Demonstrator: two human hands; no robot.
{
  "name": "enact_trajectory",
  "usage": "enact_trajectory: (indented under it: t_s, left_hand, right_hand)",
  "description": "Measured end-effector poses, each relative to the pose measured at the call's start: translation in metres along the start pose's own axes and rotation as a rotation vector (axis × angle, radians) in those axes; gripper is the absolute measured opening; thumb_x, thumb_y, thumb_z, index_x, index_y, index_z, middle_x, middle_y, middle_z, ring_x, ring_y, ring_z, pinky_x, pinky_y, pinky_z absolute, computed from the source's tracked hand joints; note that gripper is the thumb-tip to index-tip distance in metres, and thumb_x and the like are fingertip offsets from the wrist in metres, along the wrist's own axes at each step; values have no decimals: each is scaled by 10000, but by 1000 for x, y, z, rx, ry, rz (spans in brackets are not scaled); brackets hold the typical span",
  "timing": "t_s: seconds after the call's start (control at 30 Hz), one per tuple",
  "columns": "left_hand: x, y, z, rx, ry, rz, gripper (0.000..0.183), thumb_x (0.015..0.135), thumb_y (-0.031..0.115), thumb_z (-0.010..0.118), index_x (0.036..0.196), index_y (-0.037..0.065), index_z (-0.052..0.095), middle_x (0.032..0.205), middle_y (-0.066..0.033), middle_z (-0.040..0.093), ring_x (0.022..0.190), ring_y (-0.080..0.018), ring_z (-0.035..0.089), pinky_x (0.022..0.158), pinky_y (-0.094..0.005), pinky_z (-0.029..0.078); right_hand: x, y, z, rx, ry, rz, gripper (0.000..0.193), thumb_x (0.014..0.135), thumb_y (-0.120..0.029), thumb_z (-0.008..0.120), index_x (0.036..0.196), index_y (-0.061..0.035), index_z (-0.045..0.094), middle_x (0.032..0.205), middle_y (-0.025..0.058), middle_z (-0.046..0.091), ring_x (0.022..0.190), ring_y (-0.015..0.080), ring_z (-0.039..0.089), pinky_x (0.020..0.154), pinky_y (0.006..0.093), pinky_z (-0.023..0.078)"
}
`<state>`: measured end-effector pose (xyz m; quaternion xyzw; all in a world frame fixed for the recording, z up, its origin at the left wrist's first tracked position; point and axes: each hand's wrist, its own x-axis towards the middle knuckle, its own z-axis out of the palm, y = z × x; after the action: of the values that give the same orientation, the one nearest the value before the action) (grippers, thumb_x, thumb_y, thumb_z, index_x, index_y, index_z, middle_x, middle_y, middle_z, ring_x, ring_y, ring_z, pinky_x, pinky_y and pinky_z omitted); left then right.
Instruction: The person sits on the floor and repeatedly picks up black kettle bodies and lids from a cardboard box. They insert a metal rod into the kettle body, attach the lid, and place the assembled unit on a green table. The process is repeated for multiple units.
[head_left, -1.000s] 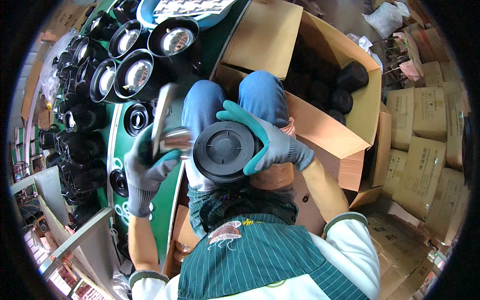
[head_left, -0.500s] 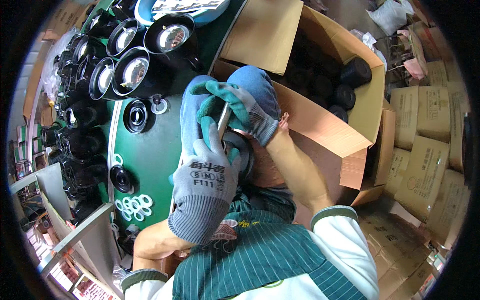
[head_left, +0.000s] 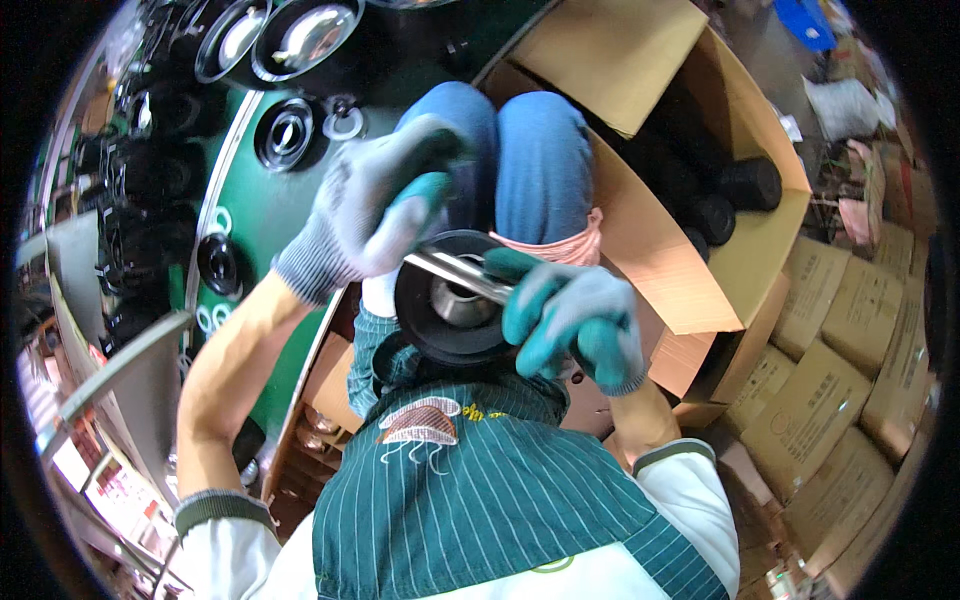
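Note:
Both my hands wear grey gloves with green palms and fingertips. My right hand [head_left: 578,322] is closed on one end of a silver metal rod [head_left: 450,272]. The rod slants across a round black part [head_left: 425,325] in my lap, which has a shiny metal piece [head_left: 466,304] at its centre. My left hand [head_left: 375,205] is raised above and left of the rod's other end, somewhat blurred. Its fingers are curled, with a gap between thumb and fingers, and nothing shows in it.
Left, a green table [head_left: 262,215] holds a black lid [head_left: 290,135], white rings [head_left: 212,318] and several black pots with shiny insides [head_left: 308,38]. At right, an open cardboard box [head_left: 775,235] contains black cylinders [head_left: 750,185]. Stacked cartons [head_left: 825,385] stand beyond it.
My hands have drawn apart: the left has lifted off the rod and moved up-left, the right has come down toward my lap. The rod now lies across the black part, and the view has shifted.

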<state>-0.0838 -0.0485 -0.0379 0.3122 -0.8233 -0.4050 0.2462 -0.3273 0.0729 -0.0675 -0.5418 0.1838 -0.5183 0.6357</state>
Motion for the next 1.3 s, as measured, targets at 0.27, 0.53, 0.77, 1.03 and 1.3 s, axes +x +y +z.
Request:
enact_trajectory:
  t_s: [0.27,0.53,0.77,1.03,1.3]
  left_hand:
    - [72,-49,40,-56,-113,371,389,996,341,496,1128,24,678,871,-180,697,749,-351,684,678,-407,529]
    - [92,-42,75,-346,-368,107,352,1047,301,544,1090,8,733,949,-163,717,914,-264,682,858,-368,538]
    - [-2,-71,4,-617,406,-209,613,1097,512,330,1125,36,715,898,-63,686,757,-91,604,630,-252,480]
    - [-244,-134,0,-335,720,-789,229,1061,304,583,1112,116,705,729,55,560,457,-27,432,405,-197,279]
    - [-235,-141,12,470,849,-787,587,961,328,697,1377,-56,543,1229,-259,683,1063,-335,687,943,-418,517]
  right_hand:
    - [47,-22,48,-725,-792,9,363,841,-428,664,608,-156,609,603,14,536,618,202,543,627,389,469]
    - [84,6,93,-951,-600,-187,354,920,-439,571,694,-167,596,549,0,489,550,216,560,558,386,491]
    - [5,-27,47,-855,6,-143,697,853,-470,762,1328,-27,507,1268,157,587,1224,292,570,1141,454,408]
    - [-22,11,49,-1101,98,273,1049,610,-599,909,1498,-189,532,1563,265,382,1422,448,429,1183,532,359]
    - [11,-47,52,-972,246,30,907,629,-427,961,1386,-48,637,1498,249,494,1359,401,529,1154,466,410]
